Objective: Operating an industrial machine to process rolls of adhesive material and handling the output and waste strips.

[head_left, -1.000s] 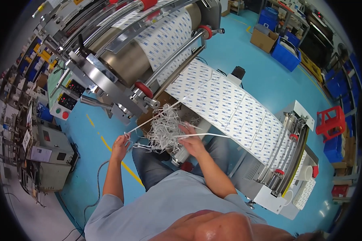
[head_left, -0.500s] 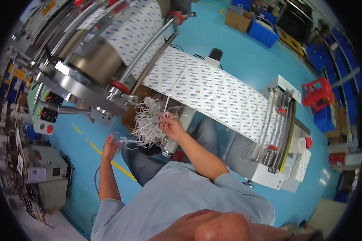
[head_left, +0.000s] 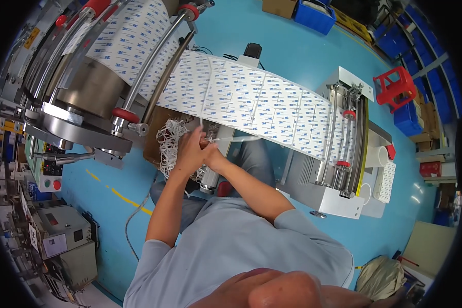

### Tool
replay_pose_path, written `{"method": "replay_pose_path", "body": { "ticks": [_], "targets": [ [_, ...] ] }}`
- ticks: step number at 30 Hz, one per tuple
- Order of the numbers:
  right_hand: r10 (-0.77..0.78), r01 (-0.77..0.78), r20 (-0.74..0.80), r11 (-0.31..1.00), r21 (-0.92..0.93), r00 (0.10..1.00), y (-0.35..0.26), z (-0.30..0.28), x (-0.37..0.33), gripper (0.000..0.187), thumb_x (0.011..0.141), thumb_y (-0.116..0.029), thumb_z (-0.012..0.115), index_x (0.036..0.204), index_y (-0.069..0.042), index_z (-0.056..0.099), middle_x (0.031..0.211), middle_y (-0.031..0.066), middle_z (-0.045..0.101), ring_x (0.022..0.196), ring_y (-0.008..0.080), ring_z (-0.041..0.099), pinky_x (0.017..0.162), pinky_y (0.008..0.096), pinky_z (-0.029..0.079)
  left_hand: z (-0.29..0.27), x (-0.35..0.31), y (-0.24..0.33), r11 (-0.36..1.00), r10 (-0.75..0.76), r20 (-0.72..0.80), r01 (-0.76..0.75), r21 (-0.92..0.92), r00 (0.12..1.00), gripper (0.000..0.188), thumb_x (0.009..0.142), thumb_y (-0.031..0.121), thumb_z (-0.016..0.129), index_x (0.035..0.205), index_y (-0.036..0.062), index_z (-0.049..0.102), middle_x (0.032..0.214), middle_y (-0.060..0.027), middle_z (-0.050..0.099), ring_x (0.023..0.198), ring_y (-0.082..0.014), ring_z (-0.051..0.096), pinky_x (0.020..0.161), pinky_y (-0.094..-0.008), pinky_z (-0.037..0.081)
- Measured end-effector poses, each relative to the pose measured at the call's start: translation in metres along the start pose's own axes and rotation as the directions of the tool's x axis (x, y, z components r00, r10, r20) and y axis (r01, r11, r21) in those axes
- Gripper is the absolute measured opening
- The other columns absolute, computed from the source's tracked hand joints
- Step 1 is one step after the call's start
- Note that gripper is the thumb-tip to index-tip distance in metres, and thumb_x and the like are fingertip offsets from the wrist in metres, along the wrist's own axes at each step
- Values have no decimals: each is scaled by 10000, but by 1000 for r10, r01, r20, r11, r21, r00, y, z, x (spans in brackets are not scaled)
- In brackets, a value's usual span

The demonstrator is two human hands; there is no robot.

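Observation:
My left hand [head_left: 190, 154] and my right hand [head_left: 213, 157] are together at the near edge of a wide white printed sheet [head_left: 282, 105]. Both are closed, with fingers meeting around a thin white strip [head_left: 202, 114] that runs up onto the sheet. A pale loose end [head_left: 241, 138] sticks out to the right of the fingers. My left hand partly covers the right fingertips, so the exact grip is hidden. Just left of and below the hands lies a tangle of thin white strips [head_left: 170, 141], bunched in a brown cardboard box [head_left: 152, 134].
A machine with a large metal roller [head_left: 91, 90] and red-collared bars stands at the left. The sheet runs to a roller unit [head_left: 339, 149] at the right. A control panel [head_left: 49, 177] is at lower left. A red stool [head_left: 395, 88] stands far right.
My left hand has moved right and up from beside the tangle to meet my right hand. The pale loose end now extends rightward. The view has shifted.

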State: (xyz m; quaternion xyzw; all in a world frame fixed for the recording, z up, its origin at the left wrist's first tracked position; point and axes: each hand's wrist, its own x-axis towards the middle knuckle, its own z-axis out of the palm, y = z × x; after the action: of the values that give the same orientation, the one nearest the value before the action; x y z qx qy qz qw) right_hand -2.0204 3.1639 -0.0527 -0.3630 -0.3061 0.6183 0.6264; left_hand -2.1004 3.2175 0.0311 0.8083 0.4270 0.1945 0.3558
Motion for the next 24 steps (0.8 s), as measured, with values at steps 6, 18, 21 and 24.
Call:
{"method": "replay_pose_path", "body": {
  "ticks": [6,18,21,24],
  "targets": [
    [153,-182,119,937,296,981,7,-31,-7,413,782,76,550,1164,-71,498,1121,65,546,932,142,564,796,273,469,-1,12,-30,714,-277,136,298,-633,951,160,831,175,601,846,18,575,720,-24,606,663,-84,575,586,-248,451],
    [171,-100,-17,648,755,985,22,-85,-20,413,753,74,537,1128,-99,527,1043,119,594,935,221,574,833,322,450,-28,-9,-73,358,-288,180,280,-891,941,131,883,190,551,901,62,576,799,23,557,676,-50,487,672,-201,407],
    [238,-162,-31,749,643,971,24,-56,8,373,775,46,551,1126,-72,508,1000,121,606,898,219,603,806,337,486,-53,-6,-94,547,-355,66,265,-794,932,170,908,215,518,880,61,584,828,27,568,671,-35,468,638,-195,384],
    [247,-202,-26,844,497,969,31,-26,40,298,812,13,559,1098,-52,505,992,110,604,837,193,624,747,293,522,-90,-8,-119,672,-392,-7,281,-685,920,203,914,233,508,850,57,586,794,33,561,663,-29,459,630,-186,373]
  ]
}}
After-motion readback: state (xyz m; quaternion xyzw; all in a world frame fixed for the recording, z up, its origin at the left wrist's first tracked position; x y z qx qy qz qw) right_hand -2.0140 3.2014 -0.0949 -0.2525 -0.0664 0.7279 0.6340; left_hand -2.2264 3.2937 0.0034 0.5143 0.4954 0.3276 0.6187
